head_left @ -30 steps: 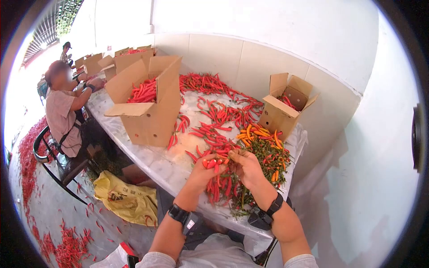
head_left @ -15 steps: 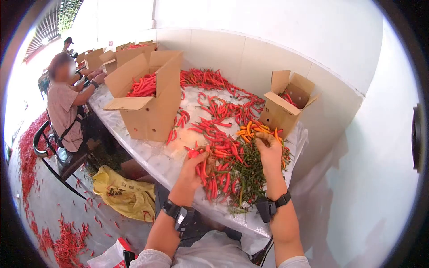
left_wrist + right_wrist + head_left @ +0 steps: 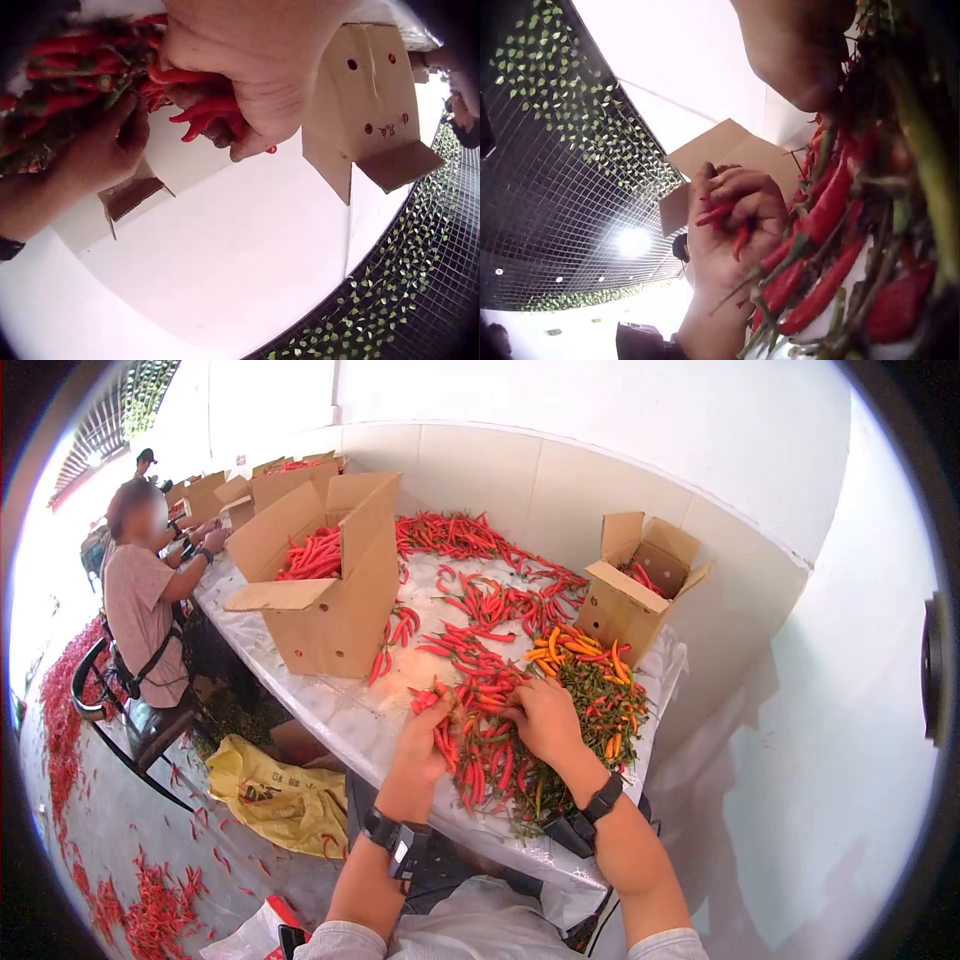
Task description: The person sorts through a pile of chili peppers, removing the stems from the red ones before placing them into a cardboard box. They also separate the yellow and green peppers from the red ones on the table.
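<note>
My left hand (image 3: 418, 745) holds several red chili peppers (image 3: 427, 701) over the table, fingers curled round them. Their red tips stick out of the grip in the left wrist view, and the right wrist view shows the palm side. Beside it, my right hand (image 3: 550, 720) reaches down into the pile of red chilies (image 3: 485, 770). Its thumb and fingertips meet at a green chili stem (image 3: 116, 94) in the left wrist view; the head view hides these fingertips. Close to the right hand lie a heap of thin green stalks (image 3: 600, 710) and some orange chilies (image 3: 575, 643).
A large open carton (image 3: 325, 630) of red chilies stands left on the plastic-covered table (image 3: 340, 705); a smaller carton (image 3: 620, 610) stands back right. More red chilies (image 3: 455, 538) lie along the wall. A seated person (image 3: 145, 590) works farther left. A yellow sack (image 3: 275, 795) lies below.
Both hands were together at the held chilies. My right hand went right to the orange chilies, then came back left and down to the red pile. My left hand moved slightly left, still holding its chilies.
</note>
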`<state>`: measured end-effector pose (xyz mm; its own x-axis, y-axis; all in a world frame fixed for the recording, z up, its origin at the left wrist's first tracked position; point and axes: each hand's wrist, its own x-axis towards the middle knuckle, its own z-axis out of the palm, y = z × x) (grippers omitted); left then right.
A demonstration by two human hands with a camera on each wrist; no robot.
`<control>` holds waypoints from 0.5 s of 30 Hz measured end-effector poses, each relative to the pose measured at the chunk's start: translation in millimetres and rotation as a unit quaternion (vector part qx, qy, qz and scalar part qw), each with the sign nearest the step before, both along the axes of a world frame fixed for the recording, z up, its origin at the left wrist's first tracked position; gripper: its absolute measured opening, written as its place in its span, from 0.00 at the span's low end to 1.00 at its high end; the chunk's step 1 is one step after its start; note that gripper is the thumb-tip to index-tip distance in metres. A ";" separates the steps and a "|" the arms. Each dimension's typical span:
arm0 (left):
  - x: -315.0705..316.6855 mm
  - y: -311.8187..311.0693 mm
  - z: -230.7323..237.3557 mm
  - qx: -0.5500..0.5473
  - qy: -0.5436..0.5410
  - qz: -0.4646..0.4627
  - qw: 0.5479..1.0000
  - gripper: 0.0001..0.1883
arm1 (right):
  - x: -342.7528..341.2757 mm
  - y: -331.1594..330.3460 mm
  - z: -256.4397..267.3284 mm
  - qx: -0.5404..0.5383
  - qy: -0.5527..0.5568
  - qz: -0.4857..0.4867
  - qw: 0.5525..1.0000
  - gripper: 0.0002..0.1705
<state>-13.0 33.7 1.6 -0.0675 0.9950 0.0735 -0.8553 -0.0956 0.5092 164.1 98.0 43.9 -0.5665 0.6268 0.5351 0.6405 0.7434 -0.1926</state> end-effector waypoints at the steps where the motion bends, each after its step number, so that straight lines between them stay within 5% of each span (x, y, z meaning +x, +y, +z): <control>1: 1.8 -0.1 1.8 -0.006 0.010 0.014 1.000 0.03 | -0.3 -0.2 0.7 0.001 0.029 -0.008 1.000 0.05; 6: 4.4 -2.9 7.8 -0.026 0.044 0.041 0.998 0.03 | 1.4 -4.7 9.8 -0.021 0.186 -0.054 0.981 0.08; 12: 5.6 -4.6 7.3 -0.013 0.039 0.035 0.999 0.03 | 2.5 -16.5 22.0 0.015 0.197 0.021 0.980 0.10; 15: 8.9 -9.7 15.2 -0.024 0.151 0.038 0.988 0.04 | 3.3 -17.2 22.8 0.002 0.199 0.016 0.980 0.10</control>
